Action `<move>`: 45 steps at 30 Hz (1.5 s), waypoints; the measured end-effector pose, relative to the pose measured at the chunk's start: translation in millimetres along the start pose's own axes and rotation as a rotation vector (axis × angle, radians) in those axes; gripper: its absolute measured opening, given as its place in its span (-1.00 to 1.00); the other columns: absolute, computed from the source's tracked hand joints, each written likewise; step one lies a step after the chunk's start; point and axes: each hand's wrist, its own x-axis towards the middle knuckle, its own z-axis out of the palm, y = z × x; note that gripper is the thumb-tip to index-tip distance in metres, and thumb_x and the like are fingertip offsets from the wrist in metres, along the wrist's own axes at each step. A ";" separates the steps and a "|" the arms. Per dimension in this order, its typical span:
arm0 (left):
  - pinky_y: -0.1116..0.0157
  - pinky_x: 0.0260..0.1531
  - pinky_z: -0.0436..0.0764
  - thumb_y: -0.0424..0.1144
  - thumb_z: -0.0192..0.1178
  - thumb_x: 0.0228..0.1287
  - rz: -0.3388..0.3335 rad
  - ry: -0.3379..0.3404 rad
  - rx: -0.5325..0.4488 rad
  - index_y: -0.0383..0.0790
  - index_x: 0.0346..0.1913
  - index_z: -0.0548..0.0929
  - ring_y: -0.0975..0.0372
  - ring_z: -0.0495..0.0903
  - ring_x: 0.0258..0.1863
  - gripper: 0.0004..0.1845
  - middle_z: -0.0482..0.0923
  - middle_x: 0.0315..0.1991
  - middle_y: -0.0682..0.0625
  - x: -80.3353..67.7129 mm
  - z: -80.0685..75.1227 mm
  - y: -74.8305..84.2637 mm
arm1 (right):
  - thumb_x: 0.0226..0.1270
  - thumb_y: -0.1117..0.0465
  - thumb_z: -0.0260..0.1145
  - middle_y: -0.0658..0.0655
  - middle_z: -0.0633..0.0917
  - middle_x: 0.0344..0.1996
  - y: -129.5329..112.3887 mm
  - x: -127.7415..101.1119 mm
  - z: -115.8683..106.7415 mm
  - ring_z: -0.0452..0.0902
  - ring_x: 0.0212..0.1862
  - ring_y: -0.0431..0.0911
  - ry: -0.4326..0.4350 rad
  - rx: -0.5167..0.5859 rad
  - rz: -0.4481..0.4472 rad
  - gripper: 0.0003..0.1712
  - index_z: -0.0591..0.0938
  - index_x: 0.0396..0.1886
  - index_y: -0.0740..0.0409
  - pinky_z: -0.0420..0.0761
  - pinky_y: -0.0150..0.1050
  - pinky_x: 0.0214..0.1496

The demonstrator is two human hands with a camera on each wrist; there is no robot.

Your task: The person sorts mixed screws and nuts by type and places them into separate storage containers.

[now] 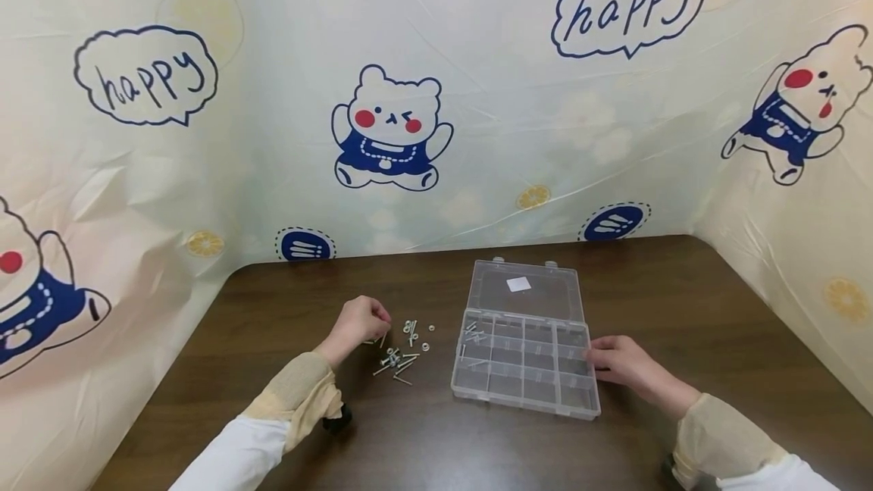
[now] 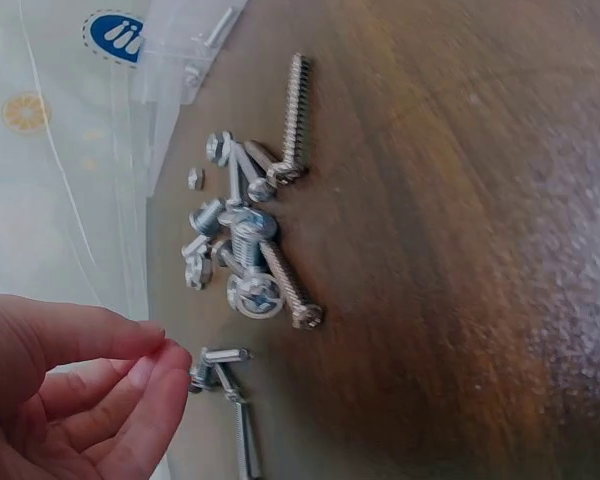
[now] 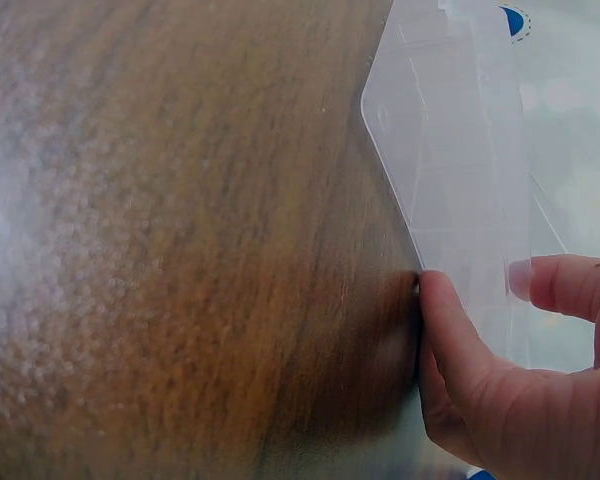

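My left hand (image 1: 359, 324) is low over the left part of a loose pile of screws. In the left wrist view its thumb and index fingertips (image 2: 160, 345) meet right beside a few small screws (image 2: 225, 378); whether they pinch one I cannot tell. Past them lie more silver screws (image 2: 285, 275) and nuts (image 2: 197, 270) in a heap. My right hand (image 1: 624, 362) grips the right wall of a clear plastic compartment box (image 1: 521, 400), thumb at the rim and fingers along the outer side. Several screws (image 1: 474, 333) lie in the box's left compartments.
The box's clear lid (image 1: 559, 294) is folded back, with a small white label (image 1: 518, 284) on it. Two loose nuts (image 1: 426, 347) lie between the pile and the box. A printed curtain (image 1: 477, 135) stands behind the brown table (image 1: 286, 301) and along both sides.
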 end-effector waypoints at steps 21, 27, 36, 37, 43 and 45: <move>0.34 -0.59 0.39 -0.43 0.30 -0.25 0.027 0.055 0.162 -0.18 -0.66 0.56 0.27 0.41 -0.68 -0.87 0.44 -0.75 0.11 -3.4 8.0 -3.9 | 0.23 0.35 0.07 0.34 0.56 -0.22 -0.6 -0.3 -0.5 0.54 -0.18 -0.01 0.000 0.006 -0.019 -0.50 0.25 -0.03 0.78 0.55 -0.12 -0.10; 0.33 -0.60 0.38 -0.44 0.33 -0.27 0.024 0.048 0.171 -0.19 -0.65 0.57 0.24 0.40 -0.66 -0.86 0.46 -0.70 0.08 -3.8 8.5 -1.8 | 0.23 0.35 0.07 0.34 0.56 -0.23 0.3 0.3 -0.3 0.54 -0.19 -0.02 0.005 0.005 -0.016 -0.51 0.26 -0.04 0.77 0.55 -0.11 -0.10; 0.32 -0.60 0.38 -0.45 0.31 -0.26 0.006 0.031 0.184 -0.19 -0.65 0.57 0.24 0.41 -0.65 -0.87 0.46 -0.68 0.07 -3.0 11.3 1.5 | 0.22 0.35 0.08 0.35 0.55 -0.22 2.4 -0.5 -0.6 0.54 -0.19 -0.02 0.008 0.011 -0.019 -0.50 0.25 -0.04 0.77 0.55 -0.11 -0.10; 0.32 -0.61 0.38 -0.45 0.30 -0.26 0.003 0.028 0.180 -0.19 -0.65 0.56 0.23 0.41 -0.66 -0.87 0.45 -0.69 0.07 -3.1 11.5 1.8 | 0.22 0.35 0.07 0.35 0.56 -0.22 2.6 -0.5 -0.7 0.54 -0.18 -0.01 0.005 0.010 -0.021 -0.49 0.25 -0.03 0.77 0.55 -0.11 -0.10; 0.32 -0.62 0.36 -0.39 0.34 -0.26 0.001 0.013 0.197 -0.18 -0.67 0.53 0.23 0.40 -0.65 -0.84 0.43 -0.70 0.07 -3.0 13.6 0.3 | 0.23 0.35 0.08 0.34 0.57 -0.22 2.4 -0.2 -0.9 0.54 -0.17 -0.01 0.002 0.011 -0.020 -0.49 0.26 -0.03 0.78 0.55 -0.12 -0.10; 0.32 -0.61 0.35 -0.38 0.35 -0.27 0.006 0.012 0.206 -0.17 -0.67 0.53 0.22 0.38 -0.64 -0.83 0.43 -0.69 0.07 -2.7 13.9 -0.2 | 0.23 0.35 0.08 0.36 0.56 -0.21 1.6 0.0 -0.5 0.54 -0.17 -0.01 0.010 0.008 -0.006 -0.49 0.27 -0.02 0.77 0.55 -0.12 -0.09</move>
